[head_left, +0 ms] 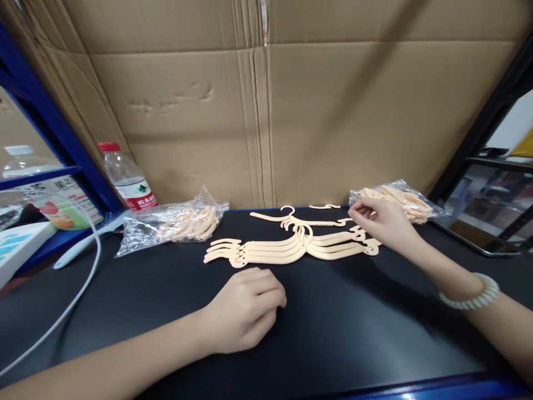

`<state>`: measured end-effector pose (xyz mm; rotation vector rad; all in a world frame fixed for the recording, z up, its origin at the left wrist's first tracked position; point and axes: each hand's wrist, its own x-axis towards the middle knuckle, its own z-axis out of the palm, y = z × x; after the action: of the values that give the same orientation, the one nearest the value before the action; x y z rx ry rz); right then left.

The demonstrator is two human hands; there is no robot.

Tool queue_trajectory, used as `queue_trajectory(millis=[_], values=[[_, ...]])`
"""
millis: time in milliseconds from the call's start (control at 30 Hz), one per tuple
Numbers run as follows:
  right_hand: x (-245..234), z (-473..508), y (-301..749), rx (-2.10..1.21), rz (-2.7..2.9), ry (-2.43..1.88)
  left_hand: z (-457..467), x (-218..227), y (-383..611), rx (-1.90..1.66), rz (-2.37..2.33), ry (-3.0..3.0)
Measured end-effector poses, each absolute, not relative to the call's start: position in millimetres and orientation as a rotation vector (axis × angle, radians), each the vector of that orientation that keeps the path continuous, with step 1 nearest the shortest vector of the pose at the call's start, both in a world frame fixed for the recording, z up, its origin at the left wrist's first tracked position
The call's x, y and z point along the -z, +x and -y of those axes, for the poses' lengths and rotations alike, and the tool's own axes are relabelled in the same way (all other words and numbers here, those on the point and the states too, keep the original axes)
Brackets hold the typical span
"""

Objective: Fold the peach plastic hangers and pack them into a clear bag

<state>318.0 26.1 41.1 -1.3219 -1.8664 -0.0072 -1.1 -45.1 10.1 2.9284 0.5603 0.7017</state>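
Right hand: thumb and fingertips pinched narrow at the left corner of the right-side bag, a clear plastic bag of peach-coloured hangers at the right of the frame. Could not tell whether the pinch closed on the plastic, a hanger tip, or nothing. A pale bead bracelet sat on that wrist.

Left hand: lower centre, curled into a loose fist, knuckles up, resting on the black tabletop. Nothing seen in it.

Between the hands, just above the left fist, lay the pile of hangers, several fanned and overlapping, hooks meeting in the middle. Its right end reached just under my right hand. A single hanger lay behind the pile, with a small loose piece beyond that.

Left of centre: a second bag of hangers, well apart from both hands. Behind it, upper left, a water bottle with a red cap. A white cable curved across the table's left side. A cardboard wall stood along the back edge. Far right, a tablet lay flat.
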Motion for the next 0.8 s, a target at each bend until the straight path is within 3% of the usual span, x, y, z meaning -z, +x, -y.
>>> queue_trajectory(millis=[367, 567, 800], values=[[-40, -72, 343, 0.186, 2.155, -1.618, 46, -11, 2, -0.626, -0.611, 2.885], [-56, -117, 335, 0.152, 2.343, -1.75, 46, -14, 2, -0.62, -0.589, 2.885], [-36, -152, 322, 0.096, 2.436, -1.953, 46, -14, -1, -0.597, -0.58, 2.884]])
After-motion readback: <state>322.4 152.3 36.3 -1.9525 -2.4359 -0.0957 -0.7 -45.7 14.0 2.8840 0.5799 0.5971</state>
